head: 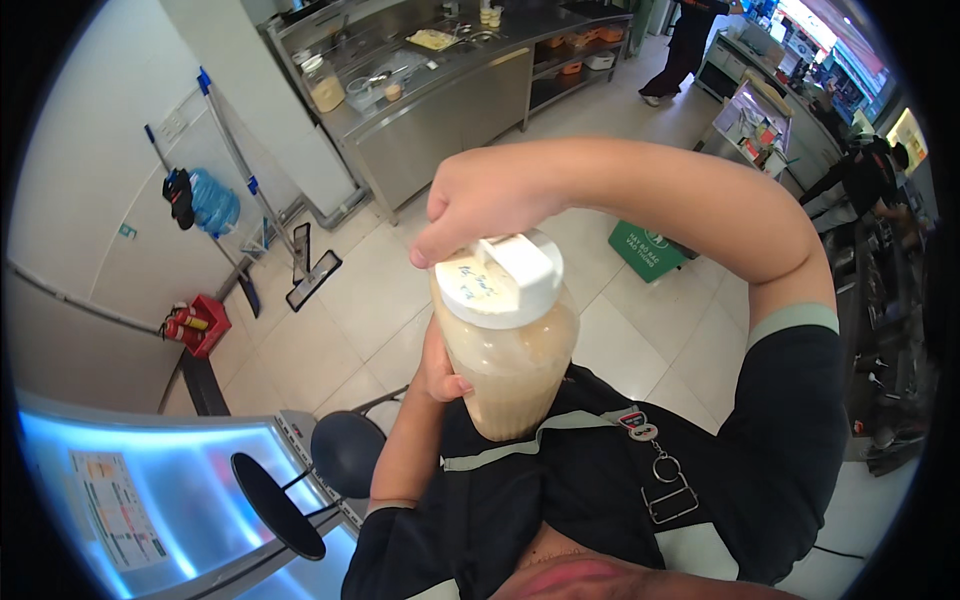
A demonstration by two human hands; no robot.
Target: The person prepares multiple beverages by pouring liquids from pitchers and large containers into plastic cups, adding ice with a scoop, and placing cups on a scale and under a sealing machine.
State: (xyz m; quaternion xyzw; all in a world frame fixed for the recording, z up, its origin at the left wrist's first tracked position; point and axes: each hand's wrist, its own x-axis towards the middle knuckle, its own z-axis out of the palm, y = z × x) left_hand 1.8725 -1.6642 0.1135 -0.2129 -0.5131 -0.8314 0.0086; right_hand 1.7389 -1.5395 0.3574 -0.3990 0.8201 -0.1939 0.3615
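Close before my chest is a large clear plastic jar [517, 375] with a pale beige, cloudy content. My left hand [444, 367] grips its left side, the thumb lying across the jar wall. On top sits a white screw lid [534, 274] with a raised spout or handle piece and a tape label bearing handwriting. My right hand [487, 195] reaches over from the right and is closed at the lid's far left edge; its fingertips are partly hidden. The lid is on the jar.
A steel counter [442, 127] holds another jar [324, 84] and containers. Mops [313, 281], a water bottle [214, 201] and fire extinguishers [184, 322] are at left. Nearby stand a green bin [646, 251], a lit fridge [202, 480] and a black stool [349, 454]. Two people are at upper right.
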